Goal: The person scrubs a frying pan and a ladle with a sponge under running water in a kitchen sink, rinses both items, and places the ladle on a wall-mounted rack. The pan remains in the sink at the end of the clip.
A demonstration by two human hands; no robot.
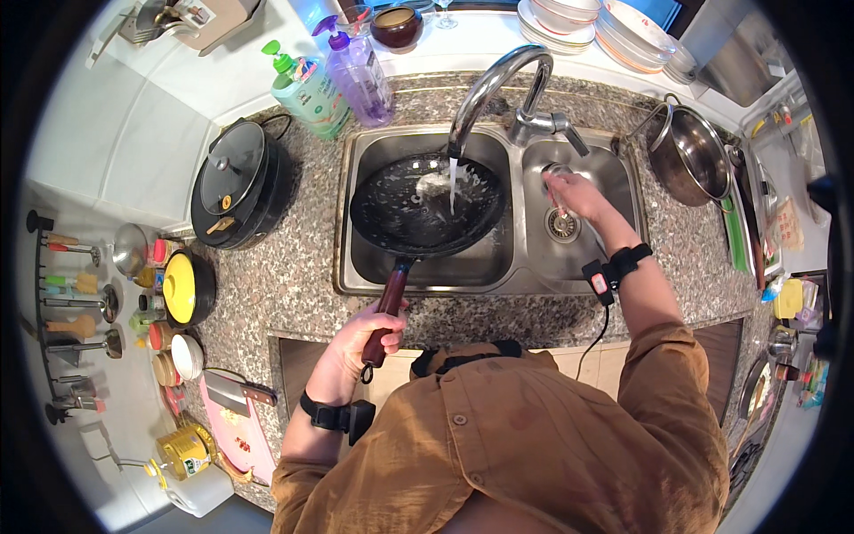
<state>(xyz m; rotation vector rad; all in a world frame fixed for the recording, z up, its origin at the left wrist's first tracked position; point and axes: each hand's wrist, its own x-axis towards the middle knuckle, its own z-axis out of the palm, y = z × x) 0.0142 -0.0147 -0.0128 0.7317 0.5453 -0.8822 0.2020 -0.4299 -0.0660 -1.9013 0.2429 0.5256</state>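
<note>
My left hand (375, 330) is wrapped around the dark reddish-brown handle (393, 294) of a black wok (400, 213). The wok sits tilted over the left basin of a stainless steel double sink (427, 284). From the chrome faucet (497, 70) a stream of water (453, 183) falls into the wok, and its inside is wet with some whitish suds. My right hand (575, 193) is down in the right basin, above the drain strainer (562, 224). Its fingertips are at a small greyish round thing by the basin's back wall; whether they grip it is unclear.
A lidded electric pot (243, 187) and two pump bottles, one green (310, 100) and one purple (360, 80), stand left of and behind the sink. To the right is a steel pot (690, 157). A cleaver (227, 392) lies on a pink cutting board (233, 427) at lower left.
</note>
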